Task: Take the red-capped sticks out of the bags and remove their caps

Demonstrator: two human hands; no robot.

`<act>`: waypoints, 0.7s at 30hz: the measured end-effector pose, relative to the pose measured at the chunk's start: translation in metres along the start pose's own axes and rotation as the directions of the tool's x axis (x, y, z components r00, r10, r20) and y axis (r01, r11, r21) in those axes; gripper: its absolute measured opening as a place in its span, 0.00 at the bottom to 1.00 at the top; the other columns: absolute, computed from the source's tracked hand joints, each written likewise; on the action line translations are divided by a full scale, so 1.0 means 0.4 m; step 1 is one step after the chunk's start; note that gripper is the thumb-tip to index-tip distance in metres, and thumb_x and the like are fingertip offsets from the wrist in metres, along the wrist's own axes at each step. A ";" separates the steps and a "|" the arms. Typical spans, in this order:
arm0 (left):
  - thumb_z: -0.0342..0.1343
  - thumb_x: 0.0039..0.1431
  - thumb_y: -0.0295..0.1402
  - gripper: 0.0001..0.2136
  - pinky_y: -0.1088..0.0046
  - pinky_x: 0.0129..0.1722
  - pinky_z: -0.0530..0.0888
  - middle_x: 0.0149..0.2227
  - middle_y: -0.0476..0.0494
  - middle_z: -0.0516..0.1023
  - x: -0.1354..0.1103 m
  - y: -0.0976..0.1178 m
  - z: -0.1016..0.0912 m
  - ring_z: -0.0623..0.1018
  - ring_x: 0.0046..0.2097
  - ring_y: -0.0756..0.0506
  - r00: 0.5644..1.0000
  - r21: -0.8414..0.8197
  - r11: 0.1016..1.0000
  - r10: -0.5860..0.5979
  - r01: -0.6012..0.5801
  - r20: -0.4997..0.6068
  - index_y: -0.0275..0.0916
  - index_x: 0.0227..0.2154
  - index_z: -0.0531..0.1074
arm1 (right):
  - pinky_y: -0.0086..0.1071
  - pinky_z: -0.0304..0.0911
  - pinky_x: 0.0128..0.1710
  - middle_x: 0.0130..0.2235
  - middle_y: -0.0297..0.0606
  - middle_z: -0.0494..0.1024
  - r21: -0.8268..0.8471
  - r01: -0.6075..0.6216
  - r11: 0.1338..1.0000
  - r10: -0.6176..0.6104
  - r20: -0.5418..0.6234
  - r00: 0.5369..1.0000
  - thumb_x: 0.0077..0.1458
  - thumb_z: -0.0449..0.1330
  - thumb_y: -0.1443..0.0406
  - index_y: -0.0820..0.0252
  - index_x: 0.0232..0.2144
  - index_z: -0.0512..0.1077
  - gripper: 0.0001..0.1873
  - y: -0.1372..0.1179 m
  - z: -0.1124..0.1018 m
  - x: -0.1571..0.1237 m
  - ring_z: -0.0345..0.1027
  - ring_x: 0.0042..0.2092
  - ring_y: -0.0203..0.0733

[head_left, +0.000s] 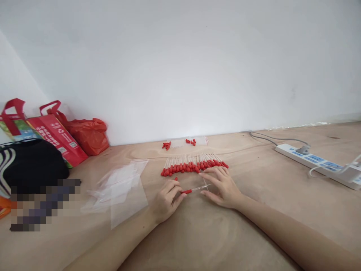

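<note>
My left hand (167, 199) is closed round the red bulb of a dropper (186, 191). Its clear thin tube points right, toward my right hand. Another red bulb (176, 179) shows at the left fingers; whether they hold it I cannot tell. My right hand (222, 188) has thumb and fingers apart around the tube's tip, where a second clear tube (206, 183) crosses it. Contact there is unclear. Just beyond both hands, several droppers (183, 166) lie side by side in a row, red bulbs toward me and tubes toward the wall.
Loose red bulbs (167, 145) lie near the wall, with more on a clear plastic bag (201, 140). Clear bags (124, 184) are spread left of my hands. Red carrier bags (88, 135) and a black bag (34, 162) stand far left. A power strip (313, 160) with cables is at right.
</note>
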State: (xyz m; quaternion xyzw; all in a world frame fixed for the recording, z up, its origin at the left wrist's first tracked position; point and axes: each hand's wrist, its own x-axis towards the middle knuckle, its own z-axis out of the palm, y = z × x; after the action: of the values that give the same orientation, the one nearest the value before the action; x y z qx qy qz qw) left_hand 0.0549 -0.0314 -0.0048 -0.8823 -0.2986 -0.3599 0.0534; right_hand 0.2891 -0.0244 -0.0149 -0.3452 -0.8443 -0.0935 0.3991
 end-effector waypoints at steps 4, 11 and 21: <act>0.50 0.56 0.27 0.02 0.73 0.37 0.71 0.30 0.45 0.70 0.009 0.006 0.010 0.70 0.34 0.49 0.997 -0.002 0.997 0.074 -0.074 -0.023 0.36 0.29 0.67 | 0.42 0.49 0.45 0.38 0.37 0.72 0.001 0.052 0.999 -0.052 0.080 0.995 0.53 0.55 0.58 0.53 0.37 0.71 0.11 -0.009 0.013 0.000 0.60 0.41 0.41; 0.51 0.56 0.33 0.10 0.65 0.45 0.69 0.40 0.40 0.72 0.009 0.004 0.022 0.71 0.43 0.45 0.998 -0.006 0.999 0.048 -0.048 0.029 0.36 0.40 0.67 | 0.37 0.49 0.43 0.25 0.33 0.70 0.051 0.067 0.996 -0.070 0.050 0.996 0.55 0.52 0.63 0.57 0.31 0.71 0.08 -0.023 0.034 0.002 0.58 0.33 0.36; 0.48 0.58 0.29 0.06 0.67 0.41 0.69 0.30 0.46 0.76 0.003 0.004 0.024 0.74 0.36 0.47 0.995 -0.103 0.990 0.099 -0.096 0.019 0.37 0.30 0.70 | 0.39 0.47 0.45 0.23 0.32 0.71 0.101 0.144 0.984 -0.148 0.029 0.989 0.55 0.51 0.64 0.59 0.26 0.69 0.09 -0.033 0.033 -0.005 0.58 0.31 0.35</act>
State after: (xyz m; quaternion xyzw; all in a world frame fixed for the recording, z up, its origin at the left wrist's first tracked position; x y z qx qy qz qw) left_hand 0.0622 -0.0294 -0.0109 -0.9017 -0.2371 -0.3608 0.0223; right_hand 0.2732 -0.0293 -0.0236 -0.2638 -0.8781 -0.0743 0.3921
